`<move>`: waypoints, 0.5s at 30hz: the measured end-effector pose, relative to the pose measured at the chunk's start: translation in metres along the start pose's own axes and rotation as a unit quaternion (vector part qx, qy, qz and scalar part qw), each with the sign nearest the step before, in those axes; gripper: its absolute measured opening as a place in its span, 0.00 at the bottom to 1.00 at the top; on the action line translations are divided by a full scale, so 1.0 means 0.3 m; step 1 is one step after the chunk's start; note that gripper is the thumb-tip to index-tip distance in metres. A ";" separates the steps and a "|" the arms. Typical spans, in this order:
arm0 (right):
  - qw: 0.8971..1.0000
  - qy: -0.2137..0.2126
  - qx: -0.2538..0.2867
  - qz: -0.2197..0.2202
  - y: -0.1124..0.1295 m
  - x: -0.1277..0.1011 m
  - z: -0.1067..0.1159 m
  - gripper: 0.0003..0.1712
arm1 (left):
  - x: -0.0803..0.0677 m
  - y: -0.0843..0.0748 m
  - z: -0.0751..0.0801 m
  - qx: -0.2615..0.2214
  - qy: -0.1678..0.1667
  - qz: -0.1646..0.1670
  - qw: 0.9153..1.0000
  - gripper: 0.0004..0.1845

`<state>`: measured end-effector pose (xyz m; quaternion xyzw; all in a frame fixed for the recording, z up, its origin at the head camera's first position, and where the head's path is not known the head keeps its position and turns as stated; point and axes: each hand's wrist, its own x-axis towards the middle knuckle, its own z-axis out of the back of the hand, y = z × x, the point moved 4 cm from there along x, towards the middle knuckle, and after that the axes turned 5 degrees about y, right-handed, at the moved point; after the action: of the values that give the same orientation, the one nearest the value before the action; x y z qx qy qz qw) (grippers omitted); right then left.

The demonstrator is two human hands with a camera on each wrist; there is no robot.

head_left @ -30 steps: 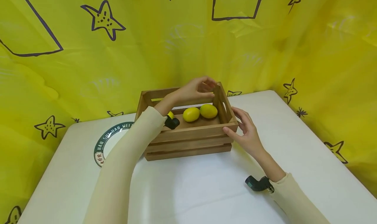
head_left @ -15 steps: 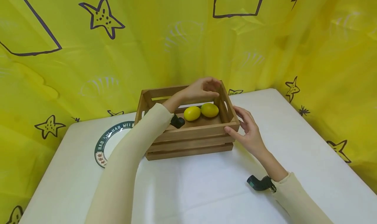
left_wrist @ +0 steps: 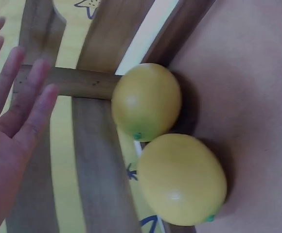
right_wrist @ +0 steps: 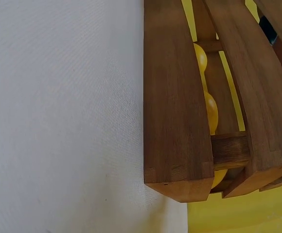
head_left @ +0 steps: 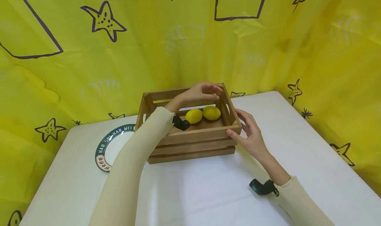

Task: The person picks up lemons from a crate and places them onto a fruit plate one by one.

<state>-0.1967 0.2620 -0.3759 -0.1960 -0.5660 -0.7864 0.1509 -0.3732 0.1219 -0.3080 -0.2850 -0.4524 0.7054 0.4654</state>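
currently left hand (head_left: 197,93) wide over crate (head_left: 191,150) by desk's (head_left: 202,189) back edge, lemons (head_left: 194,116) inside; right hand (head_left: 252,136) holding crate's front right corner.

Long cream fabric sleeves, plain: left sleeve (head_left: 126,166), right sleeve (head_left: 303,201). Right one ends in a slightly rumpled cream cuff (head_left: 286,184). At that cuff: small black elbow-shaped wrist camera (head_left: 262,187), dull green patch near its tip, small metallic-looking bit touching the cuff. Well left of the cuff, similar black bent left wrist camera (head_left: 180,123); fine detail too small to read.
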 end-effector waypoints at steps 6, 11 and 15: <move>1.000 -0.002 -0.002 -0.013 -0.002 -0.003 0.006 0.40 | 0.011 0.029 -0.013 0.007 0.052 0.008 0.999 0.22; 1.000 0.001 0.006 -0.023 -0.003 -0.005 -0.002 0.39 | 0.012 0.050 -0.012 0.044 0.054 0.039 0.997 0.26; 1.000 0.006 0.004 -0.027 -0.003 -0.005 -0.004 0.39 | 0.016 0.053 -0.011 0.050 0.052 0.062 0.996 0.29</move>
<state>-0.1961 0.2611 -0.3777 -0.1751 -0.5732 -0.7893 0.1334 -0.3787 0.1250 -0.3236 -0.3246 -0.3734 0.7388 0.4575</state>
